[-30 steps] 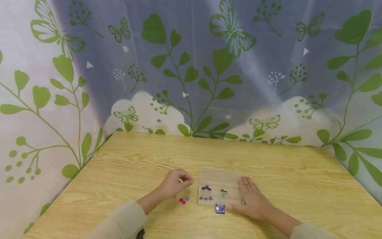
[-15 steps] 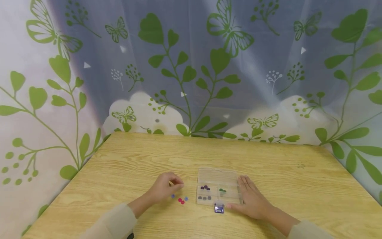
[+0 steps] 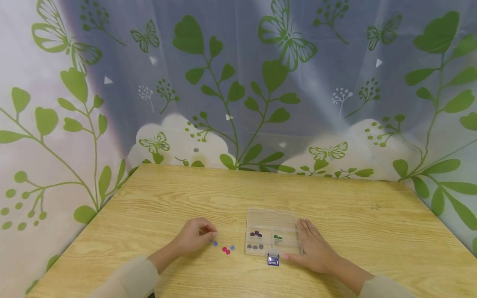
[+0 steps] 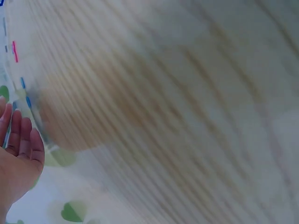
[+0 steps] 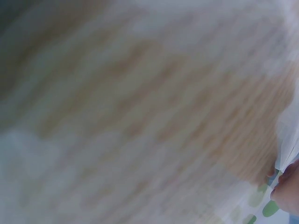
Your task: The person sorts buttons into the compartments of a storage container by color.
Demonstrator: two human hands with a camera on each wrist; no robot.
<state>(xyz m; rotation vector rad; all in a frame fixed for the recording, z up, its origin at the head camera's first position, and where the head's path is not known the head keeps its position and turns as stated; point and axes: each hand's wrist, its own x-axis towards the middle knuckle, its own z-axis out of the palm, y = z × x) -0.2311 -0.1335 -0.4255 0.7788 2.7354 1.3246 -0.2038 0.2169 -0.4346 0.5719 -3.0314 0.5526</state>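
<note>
A clear plastic compartment box (image 3: pixel 291 248) lies on the table with its lid (image 3: pixel 273 218) folded back and a blue latch (image 3: pixel 273 260) at its front. Small round discs sit inside it: dark purple discs (image 3: pixel 256 234) back left, grey discs (image 3: pixel 255 247) front left, green discs (image 3: pixel 277 237) on the right. My left hand (image 3: pixel 193 236) is low over the table, left of the box, its thumb and loosely bent fingers right at a blue disc (image 3: pixel 211 240); nothing shows held. My right hand (image 3: pixel 316 250) rests with straight fingers along the box's right side.
Between my left hand and the box lie two red discs (image 3: pixel 226 251) and a blue disc (image 3: pixel 232 247). A further blue disc (image 3: pixel 215 244) is close to the left fingertips. A leaf-patterned curtain (image 3: pixel 238 91) hangs behind the wooden table (image 3: pixel 179 186).
My left hand has moved left, away from the box, and down to the blue discs at the left end of the loose ones. My right hand has stayed at the box.
</note>
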